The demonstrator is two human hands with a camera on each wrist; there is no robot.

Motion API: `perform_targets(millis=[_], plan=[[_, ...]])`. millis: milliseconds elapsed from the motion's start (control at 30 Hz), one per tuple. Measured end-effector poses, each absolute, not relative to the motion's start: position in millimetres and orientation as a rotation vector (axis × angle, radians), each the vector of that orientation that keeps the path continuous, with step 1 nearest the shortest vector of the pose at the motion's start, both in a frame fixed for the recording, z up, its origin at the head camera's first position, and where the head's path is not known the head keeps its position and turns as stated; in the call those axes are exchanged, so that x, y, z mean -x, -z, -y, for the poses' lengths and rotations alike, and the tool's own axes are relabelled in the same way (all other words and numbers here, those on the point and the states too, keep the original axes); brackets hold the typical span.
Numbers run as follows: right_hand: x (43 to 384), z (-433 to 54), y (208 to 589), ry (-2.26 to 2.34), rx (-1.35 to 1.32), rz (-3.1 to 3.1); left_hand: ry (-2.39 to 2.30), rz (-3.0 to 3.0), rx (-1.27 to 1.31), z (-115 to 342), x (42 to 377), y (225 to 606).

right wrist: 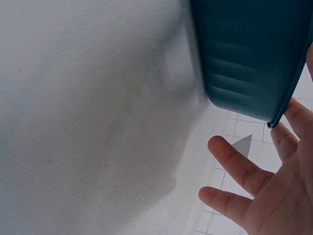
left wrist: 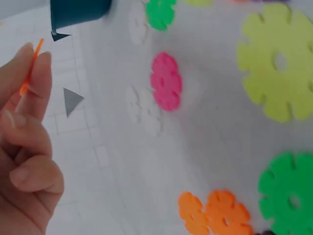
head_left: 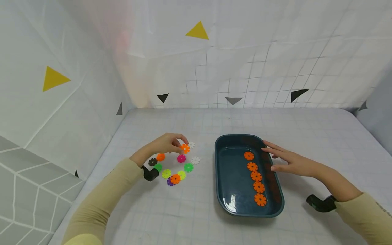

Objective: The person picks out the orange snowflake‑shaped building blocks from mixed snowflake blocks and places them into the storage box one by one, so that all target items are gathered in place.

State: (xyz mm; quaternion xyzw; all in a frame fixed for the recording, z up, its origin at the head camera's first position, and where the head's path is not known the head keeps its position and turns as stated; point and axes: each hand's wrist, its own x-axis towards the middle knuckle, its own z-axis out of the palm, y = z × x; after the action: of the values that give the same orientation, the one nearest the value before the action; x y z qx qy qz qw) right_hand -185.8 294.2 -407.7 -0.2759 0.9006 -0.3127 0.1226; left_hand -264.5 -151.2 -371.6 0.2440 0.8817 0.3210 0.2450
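Observation:
My left hand [head_left: 169,143] pinches an orange notched plastic disc [head_left: 185,148] between thumb and fingertips, above the loose discs on the left side of the table. In the left wrist view the held disc [left wrist: 32,68] appears edge-on, the other fingers curled inward. Just under that hand lie a pink disc [head_left: 181,158] and a white disc [head_left: 195,160]. My right hand [head_left: 292,164] rests with extended fingers on the right rim of a dark teal tray [head_left: 234,213]. Inside the tray, several orange discs [head_left: 256,176] form a row along its right side.
Around the left hand are scattered a green disc [head_left: 188,167], a black disc [head_left: 152,162], a yellow-green disc [head_left: 166,174] and a purple disc [head_left: 170,182] partly under an orange one. A white wall sheet [head_left: 232,68] stands behind the table.

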Motion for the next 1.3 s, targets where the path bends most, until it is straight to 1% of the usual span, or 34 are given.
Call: perform_targets(millis=[267, 600, 733, 1100, 1300], plan=[[186, -294, 409, 0.912, 0.812, -2.635, -0.956, -2.415, -0.687, 142, 259, 367], [184, -294, 408, 0.871, 0.829, -2.670, -1.036, -2.425, -0.813, 124, 250, 361], [184, -295, 409, 0.871, 0.834, -2.673, -1.068, -2.419, -0.818, 117, 248, 359], [184, -296, 409, 0.882, 0.822, -2.662, -1.182, -2.421, -0.794, 95, 249, 353], [186, -296, 410, 0.891, 0.810, -2.639, -1.181, -2.441, -0.862, 79, 250, 350]])
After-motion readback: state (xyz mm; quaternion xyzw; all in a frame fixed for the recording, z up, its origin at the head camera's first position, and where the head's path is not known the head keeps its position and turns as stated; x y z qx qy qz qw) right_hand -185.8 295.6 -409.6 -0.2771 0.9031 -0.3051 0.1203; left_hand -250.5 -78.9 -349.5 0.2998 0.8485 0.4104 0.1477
